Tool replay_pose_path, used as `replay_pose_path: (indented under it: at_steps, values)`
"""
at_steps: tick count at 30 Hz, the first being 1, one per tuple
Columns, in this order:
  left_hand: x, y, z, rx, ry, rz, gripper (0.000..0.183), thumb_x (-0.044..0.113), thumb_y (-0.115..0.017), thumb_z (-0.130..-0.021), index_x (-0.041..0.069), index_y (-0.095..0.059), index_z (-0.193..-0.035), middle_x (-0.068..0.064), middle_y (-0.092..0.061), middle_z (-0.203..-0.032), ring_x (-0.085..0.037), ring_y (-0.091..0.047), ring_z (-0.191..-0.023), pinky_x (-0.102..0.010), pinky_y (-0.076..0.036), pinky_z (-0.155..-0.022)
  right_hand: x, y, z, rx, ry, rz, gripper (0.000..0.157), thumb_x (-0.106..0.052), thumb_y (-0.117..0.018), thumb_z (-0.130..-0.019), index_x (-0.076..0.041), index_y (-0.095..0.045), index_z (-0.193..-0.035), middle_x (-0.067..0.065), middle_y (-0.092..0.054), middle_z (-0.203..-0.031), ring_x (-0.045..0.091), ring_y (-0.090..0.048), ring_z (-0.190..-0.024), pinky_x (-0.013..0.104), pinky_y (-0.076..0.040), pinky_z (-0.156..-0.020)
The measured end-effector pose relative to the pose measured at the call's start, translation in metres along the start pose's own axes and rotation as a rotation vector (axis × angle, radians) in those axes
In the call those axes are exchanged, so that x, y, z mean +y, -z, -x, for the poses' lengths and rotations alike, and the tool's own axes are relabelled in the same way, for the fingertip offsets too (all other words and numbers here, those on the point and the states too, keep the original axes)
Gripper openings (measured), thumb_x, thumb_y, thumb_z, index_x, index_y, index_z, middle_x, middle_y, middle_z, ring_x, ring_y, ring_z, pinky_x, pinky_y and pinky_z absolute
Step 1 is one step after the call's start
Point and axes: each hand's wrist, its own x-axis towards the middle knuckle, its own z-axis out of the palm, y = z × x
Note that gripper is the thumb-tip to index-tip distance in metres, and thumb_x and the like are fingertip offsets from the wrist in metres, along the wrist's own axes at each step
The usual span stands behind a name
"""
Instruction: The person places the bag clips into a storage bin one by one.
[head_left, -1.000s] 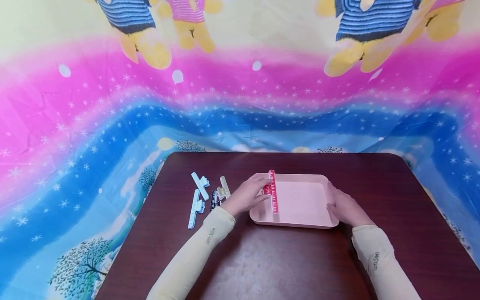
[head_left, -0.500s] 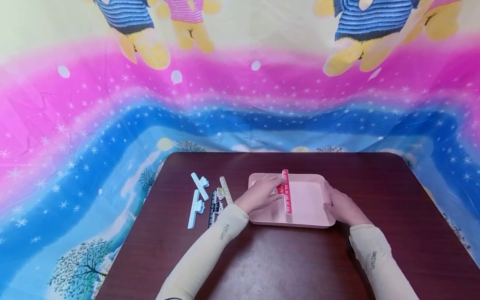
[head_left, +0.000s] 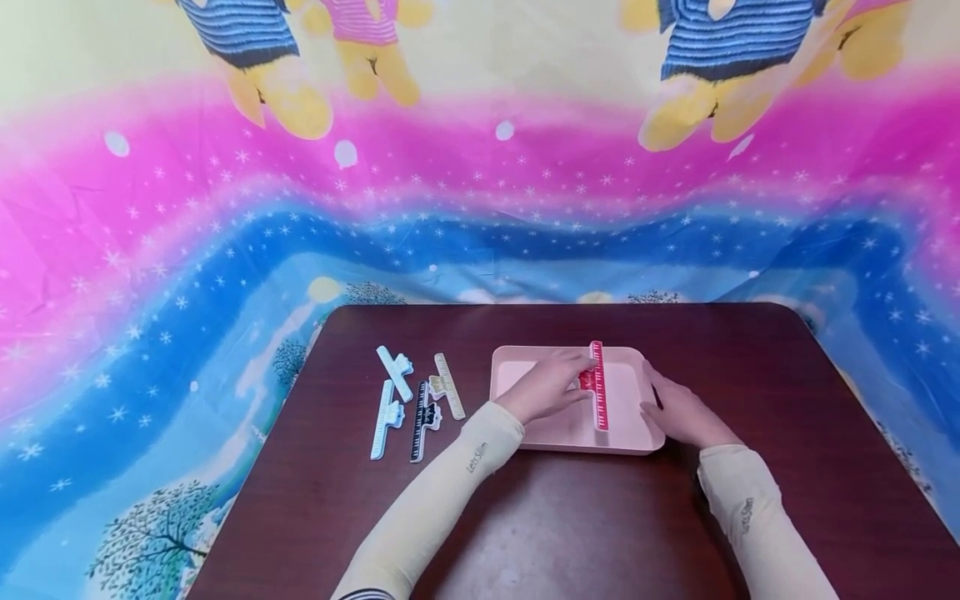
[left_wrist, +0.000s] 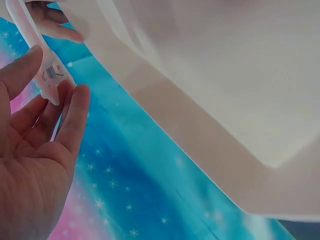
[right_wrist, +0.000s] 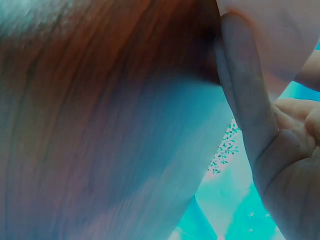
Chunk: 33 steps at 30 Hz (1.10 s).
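Note:
A red clip (head_left: 598, 387) with a piano-key pattern is pinched by its handle in my left hand (head_left: 546, 387), over the pink tray (head_left: 625, 404). In the left wrist view, the thumb and fingers press both sides of the clip's pale underside (left_wrist: 52, 74), where a small spring shows. My right hand (head_left: 684, 412) holds the tray's right side. The right wrist view shows a finger (right_wrist: 245, 70) of that hand along the tray's edge, with the other fingers curled in beside it.
Left of the tray, several more piano-key clips lie on the dark wooden table (head_left: 570, 517): two light blue ones (head_left: 394, 373), a black one (head_left: 422, 423) and a cream one (head_left: 450, 386). A patterned cloth (head_left: 480, 242) hangs behind the table.
My left hand has carried the red clip rightward across the tray, and its sleeve no longer covers the black clip. The right hand stays at the tray's right side.

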Motion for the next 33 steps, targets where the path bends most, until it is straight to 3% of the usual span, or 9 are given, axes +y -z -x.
replay_pose_path:
  at_steps: [6, 9, 14, 18, 21, 33]
  values:
    - [0.007, -0.006, -0.015, -0.033, -0.01, -0.016, 0.05, 0.036, -0.073, -0.098, 0.012, -0.063, -0.141, -0.001, -0.065, -0.14, -0.016, -0.054, -0.139, -0.027, -0.037, -0.121, 0.006, 0.004, -0.001, -0.03, 0.004, -0.045, 0.076, -0.025, -0.051, -0.109, -0.001, -0.006, -0.164, 0.034, -0.023, -0.164, 0.053, -0.033, -0.148, 0.068, -0.031, -0.117]
    - [0.009, -0.007, -0.021, -0.035, -0.014, -0.008, 0.049, 0.037, -0.073, -0.097, 0.013, -0.064, -0.138, 0.0, -0.067, -0.138, -0.015, -0.056, -0.137, -0.027, -0.038, -0.12, 0.008, 0.006, 0.001, -0.06, -0.006, -0.112, 0.07, -0.027, -0.043, -0.112, -0.004, -0.004, -0.165, 0.034, -0.024, -0.164, 0.049, -0.043, -0.14, 0.065, -0.042, -0.111]
    - [0.01, -0.009, -0.028, -0.018, -0.015, 0.053, 0.047, 0.036, -0.078, -0.094, 0.012, -0.067, -0.133, 0.003, -0.071, -0.125, -0.008, -0.063, -0.115, -0.02, -0.046, -0.106, 0.008, 0.008, 0.003, -0.088, -0.002, -0.176, 0.068, -0.024, -0.042, -0.112, -0.005, -0.003, -0.165, 0.035, -0.024, -0.163, 0.047, -0.05, -0.132, 0.055, -0.056, -0.097]
    - [0.009, -0.011, -0.032, -0.007, -0.007, 0.133, 0.047, 0.033, -0.081, -0.092, 0.011, -0.068, -0.131, 0.004, -0.071, -0.114, -0.005, -0.06, -0.095, -0.014, -0.047, -0.09, 0.01, 0.009, 0.003, -0.101, -0.004, -0.205, 0.07, -0.024, -0.044, -0.111, -0.007, -0.003, -0.166, 0.035, -0.023, -0.163, 0.048, -0.053, -0.129, 0.05, -0.061, -0.09]
    - [0.01, -0.012, -0.035, -0.011, -0.001, 0.144, 0.047, 0.032, -0.082, -0.09, 0.011, -0.068, -0.13, 0.005, -0.071, -0.11, -0.004, -0.059, -0.09, -0.013, -0.046, -0.085, 0.013, 0.009, 0.003, -0.118, -0.01, -0.235, 0.072, -0.024, -0.046, -0.111, -0.009, -0.002, -0.166, 0.035, -0.023, -0.162, 0.046, -0.057, -0.124, 0.047, -0.063, -0.085]
    - [0.015, -0.014, -0.052, -0.083, 0.042, 0.105, 0.048, 0.032, -0.085, -0.088, 0.012, -0.065, -0.126, 0.004, -0.072, -0.113, -0.006, -0.065, -0.097, -0.015, -0.047, -0.087, 0.018, 0.009, 0.0, -0.159, -0.03, -0.283, 0.074, -0.024, -0.047, -0.111, -0.014, 0.001, -0.167, 0.037, -0.024, -0.16, 0.041, -0.061, -0.115, 0.043, -0.064, -0.078]
